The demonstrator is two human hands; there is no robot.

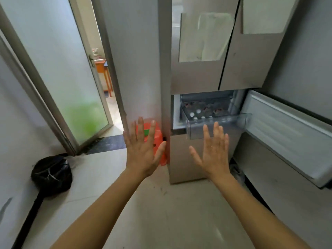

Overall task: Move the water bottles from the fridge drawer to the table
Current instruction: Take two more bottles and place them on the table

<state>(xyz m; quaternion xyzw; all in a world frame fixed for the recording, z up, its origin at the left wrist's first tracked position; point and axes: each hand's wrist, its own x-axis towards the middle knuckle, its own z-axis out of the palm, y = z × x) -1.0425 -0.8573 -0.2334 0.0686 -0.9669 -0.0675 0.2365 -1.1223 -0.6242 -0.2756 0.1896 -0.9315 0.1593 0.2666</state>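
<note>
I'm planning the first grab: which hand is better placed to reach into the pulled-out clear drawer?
Probably the right hand: it is spread open and empty just below the clear plastic fridge drawer. The left hand, also open, is off to the side before the orange plastic stool.

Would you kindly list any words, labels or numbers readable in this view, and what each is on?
None can be read.
Fridge: no legible text on its doors.
Bottles in the drawer: caps only, labels not readable.
Orange stool: green patch, no legible text.
</note>
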